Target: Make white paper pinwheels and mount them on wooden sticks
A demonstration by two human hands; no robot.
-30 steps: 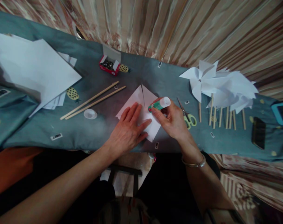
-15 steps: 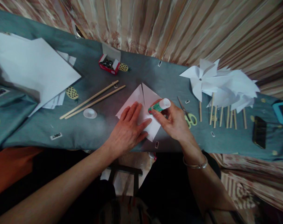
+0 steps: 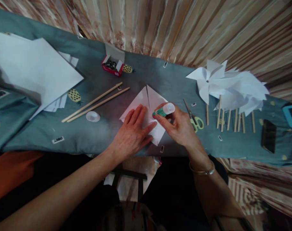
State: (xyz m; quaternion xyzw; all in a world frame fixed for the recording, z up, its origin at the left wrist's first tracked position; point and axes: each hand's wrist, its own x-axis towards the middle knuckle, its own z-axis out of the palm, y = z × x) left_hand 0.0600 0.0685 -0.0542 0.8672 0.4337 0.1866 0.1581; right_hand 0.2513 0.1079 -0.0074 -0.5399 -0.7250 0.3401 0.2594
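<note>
A square of white paper [image 3: 157, 96] with slits cut in from its corners lies on the table in front of me. My left hand [image 3: 133, 131] rests flat on its left part, fingers spread. In my right hand [image 3: 178, 125] is a green and white glue stick [image 3: 163, 110], tilted with its lower end down at the paper near the middle. Whether the glue tip touches the sheet is hidden by my fingers. A white cap [image 3: 93, 116] lies to the left of the paper. Scissors with green handles [image 3: 196, 122] lie just beyond my right hand.
Two wooden sticks [image 3: 97, 103] lie left of the paper, below an open red box of metal pins [image 3: 112, 65]. A stack of white sheets [image 3: 40, 70] covers the left. At right are several paper pinwheels [image 3: 208, 81] on sticks and a dark phone [image 3: 268, 136].
My right hand and the glue stick have shifted very slightly to the left over the paper. My left hand stays in place.
</note>
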